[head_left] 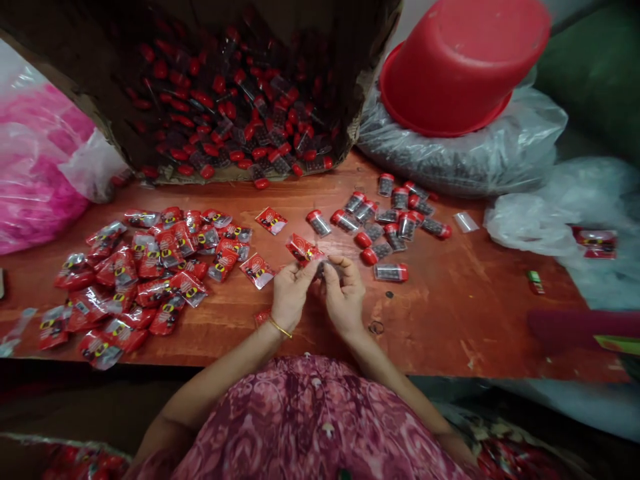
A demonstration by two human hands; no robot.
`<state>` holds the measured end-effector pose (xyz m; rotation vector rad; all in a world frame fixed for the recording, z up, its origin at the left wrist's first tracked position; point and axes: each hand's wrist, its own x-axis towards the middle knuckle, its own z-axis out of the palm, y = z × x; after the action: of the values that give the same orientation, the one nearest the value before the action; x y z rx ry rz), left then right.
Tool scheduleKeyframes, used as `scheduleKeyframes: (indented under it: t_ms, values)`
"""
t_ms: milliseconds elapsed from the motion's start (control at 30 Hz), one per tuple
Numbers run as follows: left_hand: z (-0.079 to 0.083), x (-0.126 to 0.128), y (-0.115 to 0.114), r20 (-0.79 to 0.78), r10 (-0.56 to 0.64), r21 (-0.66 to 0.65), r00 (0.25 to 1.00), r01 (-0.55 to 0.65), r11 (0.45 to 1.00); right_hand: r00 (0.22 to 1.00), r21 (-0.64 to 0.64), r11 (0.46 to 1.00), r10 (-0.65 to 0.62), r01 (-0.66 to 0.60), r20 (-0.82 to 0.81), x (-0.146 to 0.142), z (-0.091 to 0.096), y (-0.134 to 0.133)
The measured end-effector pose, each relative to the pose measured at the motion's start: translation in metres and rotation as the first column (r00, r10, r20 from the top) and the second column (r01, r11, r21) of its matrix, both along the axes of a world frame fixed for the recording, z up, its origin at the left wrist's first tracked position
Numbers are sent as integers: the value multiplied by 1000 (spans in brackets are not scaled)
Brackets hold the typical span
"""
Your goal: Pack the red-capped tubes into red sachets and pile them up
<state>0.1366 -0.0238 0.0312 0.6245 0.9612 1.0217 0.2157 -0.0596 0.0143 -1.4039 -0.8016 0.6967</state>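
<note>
My left hand [291, 293] is closed on a small red printed packet [301, 248], which sticks out past the fingertips. Close against it, my right hand [345, 297] pinches a small dark thing [321, 268], mostly hidden by the fingers; I cannot tell its kind. Flat red packets [271, 220] lie just left of my hands, one more [258, 270] beside my left wrist. To the right are several small clear bottles [391, 272] with red caps and dark contents. At the left is a heap of filled red packets [145, 267].
A cardboard box [370, 80] on its side holds many red-capped bottles at the back of the wooden table [450, 320]. A red tub [460, 60] rests on a clear plastic bag [465, 160]. Pink bags [40, 160] stand left. Black rings [376, 327] lie near my right wrist.
</note>
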Motion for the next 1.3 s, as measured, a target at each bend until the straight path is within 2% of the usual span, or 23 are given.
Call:
scheduleKeyframes:
  t_ms: [100, 200, 367, 433, 533, 600, 733, 833, 1000, 1100, 1167, 1200, 1267, 1300]
  values:
    - [-2, 1, 0, 10, 14, 5, 1000, -14, 1000, 995, 11, 999, 41, -42, 94, 2, -3, -1]
    - [-1, 2, 1, 31, -25, -81, 999, 28, 996, 991, -47, 990, 130, -129, 18, 2, -4, -1]
    - [6, 5, 4, 90, 47, -178, 995, -31, 984, 997, -42, 998, 43, -40, 63, -2, -5, 3]
    - [10, 1, 8, 102, 49, -187, 994, -29, 982, 993, -58, 992, 112, -114, -23, -2, -3, 4]
    - [14, -9, 14, 123, 6, -183, 992, 16, 983, 936, -88, 945, 296, -316, -189, 1, 2, 4]
    - [14, -13, 17, 131, -10, -170, 991, 33, 985, 922, -100, 928, 334, -358, -194, 3, 5, 3]
    - [9, -14, 11, 127, -61, -122, 990, 77, 990, 951, -89, 958, 253, -271, -176, 2, 7, 5]
    - [6, -13, 4, 108, -63, -107, 992, 74, 992, 952, -89, 955, 269, -283, -147, -2, 7, 13]
    - [9, -24, 4, 139, -101, -215, 985, 129, 968, 964, -119, 959, 264, -258, 40, -15, 4, 30]
    - [15, -39, 20, 154, -84, -266, 984, 124, 956, 946, -134, 957, 276, -256, 167, -13, 7, 34]
    - [20, -56, 38, 144, 28, -334, 989, 22, 942, 927, -156, 964, 251, -214, 278, 3, 11, 29]
    - [23, -65, 49, 107, 113, -360, 988, -68, 931, 914, -174, 973, 206, -153, 349, 16, 12, 24]
    - [29, -83, 68, 35, 323, -326, 946, -295, 898, 869, -207, 978, 74, 34, 490, 47, 10, 10]
    - [32, -90, 75, 36, 382, -302, 923, -355, 885, 770, -240, 946, -16, 218, 638, 63, 6, 2]
